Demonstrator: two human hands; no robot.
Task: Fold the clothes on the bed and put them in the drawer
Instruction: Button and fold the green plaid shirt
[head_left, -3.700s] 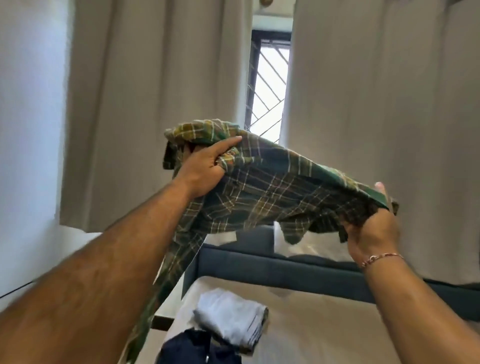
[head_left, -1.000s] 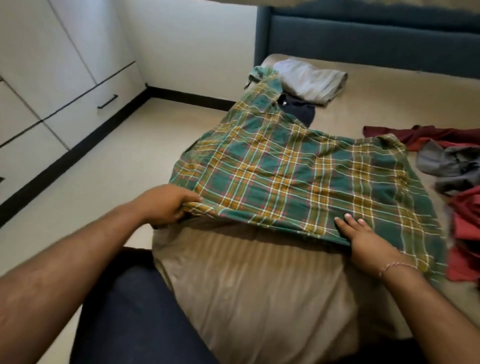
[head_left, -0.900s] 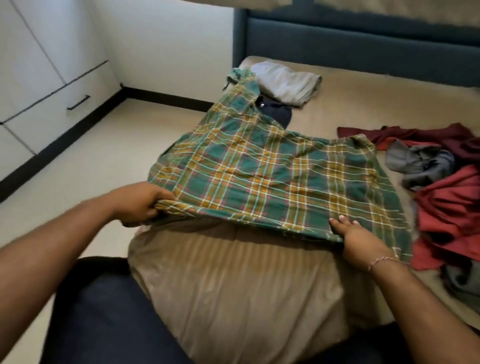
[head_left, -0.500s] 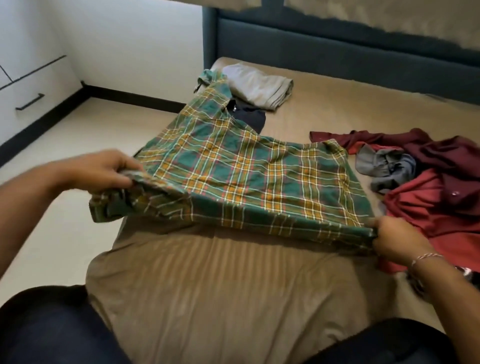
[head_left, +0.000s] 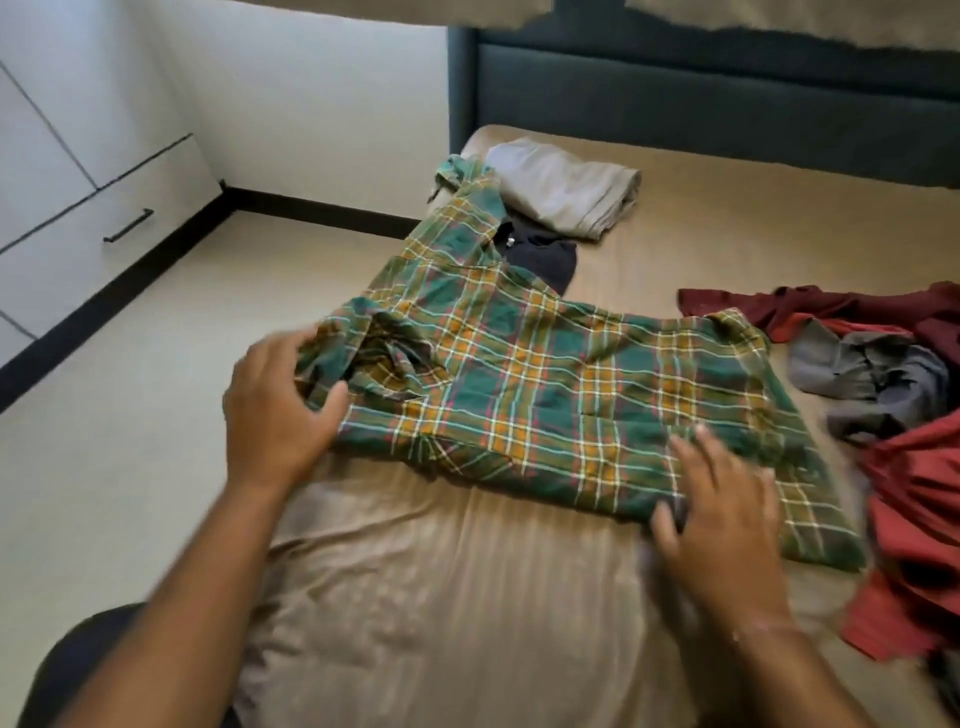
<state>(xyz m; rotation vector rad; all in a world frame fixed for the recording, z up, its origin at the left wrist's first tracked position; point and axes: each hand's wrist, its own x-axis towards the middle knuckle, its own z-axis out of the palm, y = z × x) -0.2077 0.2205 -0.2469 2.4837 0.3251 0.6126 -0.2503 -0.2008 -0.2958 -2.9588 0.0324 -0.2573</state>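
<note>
A green and orange plaid shirt lies spread across the tan bed sheet; its left sleeve is bunched and folded inward. My left hand holds that bunched sleeve at the shirt's left edge, between thumb and fingers. My right hand lies flat with spread fingers on the shirt's near right hem. A folded grey garment and a dark navy one sit by the shirt's collar. A white drawer with a black handle is shut at the left wall.
Loose clothes are heaped on the bed's right side: a maroon piece, a crumpled grey one and a red one. A dark blue headboard closes the far end. Pale floor runs between bed and drawers.
The shirt came down from the air onto the bed. My left hand carried the left sleeve inward over the body. My right hand let go of the hem corner and now presses flat.
</note>
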